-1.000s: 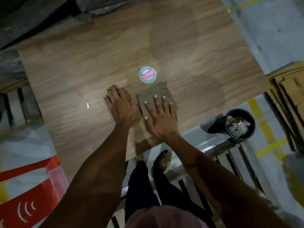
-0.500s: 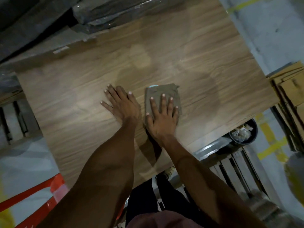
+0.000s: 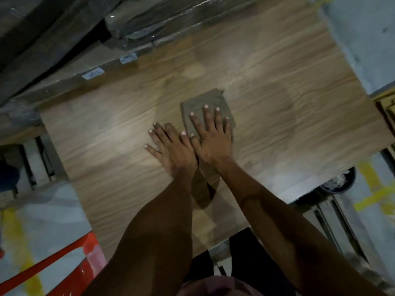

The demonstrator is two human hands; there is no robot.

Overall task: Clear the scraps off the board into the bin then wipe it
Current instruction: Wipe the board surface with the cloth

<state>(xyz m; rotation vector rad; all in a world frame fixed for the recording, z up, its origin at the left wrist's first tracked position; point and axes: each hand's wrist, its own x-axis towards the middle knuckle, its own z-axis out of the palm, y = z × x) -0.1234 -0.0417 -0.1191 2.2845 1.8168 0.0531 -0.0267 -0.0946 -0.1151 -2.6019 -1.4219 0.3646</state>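
A large wood-grain board [image 3: 267, 86] fills the middle of the head view. A folded grey-brown cloth [image 3: 203, 101] lies flat on it near the centre. My right hand [image 3: 210, 133] presses on the cloth with straight, spread fingers. My left hand [image 3: 171, 148] lies flat on the bare board just left of it, the two thumbs side by side. The black bin [image 3: 339, 183] with pale scraps inside stands on the floor beyond the board's near right corner, partly hidden by the board's edge. No scraps show on the board.
Plastic-wrapped dark packs [image 3: 139, 24] are stacked along the board's far edge, with white labels. A wooden pallet [image 3: 333, 218] lies at the lower right. A red frame [image 3: 70, 261] sits at the lower left. Yellow floor tape [image 3: 374, 189] runs at the right.
Both hands have slid away from me across the board, the right one pushing the cloth over the round sticker, which is now hidden. The view has shifted, so less of the bin shows.
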